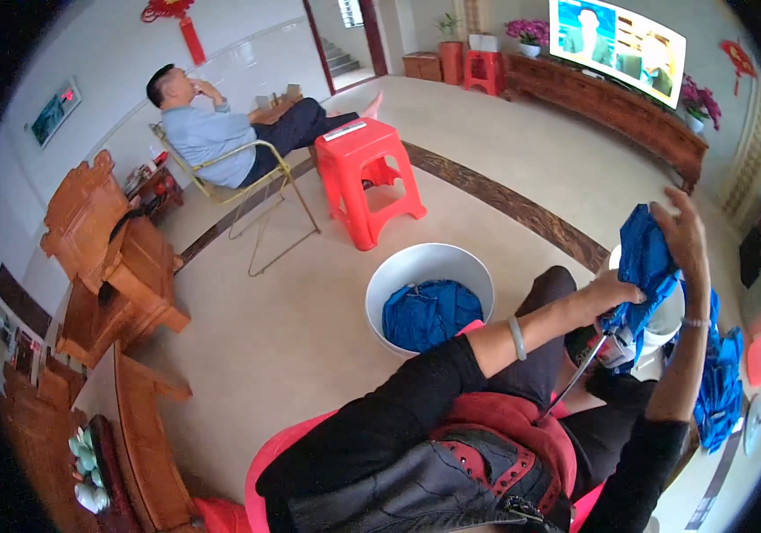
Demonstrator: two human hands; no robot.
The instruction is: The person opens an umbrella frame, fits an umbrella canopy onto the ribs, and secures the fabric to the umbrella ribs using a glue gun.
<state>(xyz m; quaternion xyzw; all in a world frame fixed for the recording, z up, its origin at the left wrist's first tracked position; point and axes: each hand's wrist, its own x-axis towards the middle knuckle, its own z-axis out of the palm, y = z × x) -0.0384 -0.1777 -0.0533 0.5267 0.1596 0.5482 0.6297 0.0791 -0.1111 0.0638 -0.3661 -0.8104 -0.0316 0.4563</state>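
Observation:
A folded piece of blue cloth [643,253] is held up at the right, above my lap. My left hand [611,298] grips its lower part. My right hand [687,235] is at its upper right edge, one finger against the cloth and others raised; its thumb side is partly hidden. A thin metal rod [580,369] slants from near my lap up to the cloth's underside. More blue cloth [720,391] hangs in a bunch right of my right forearm. A white bucket [663,320] stands behind my hands, partly covered.
A white tub [429,251] with blue cloth pieces in it stands in front of me. Beyond it is a red plastic stool [364,169]. Someone sits in a metal-framed chair [238,164]. Wooden furniture [123,253] lines the left; a television [616,49] stands on a long cabinet [607,102].

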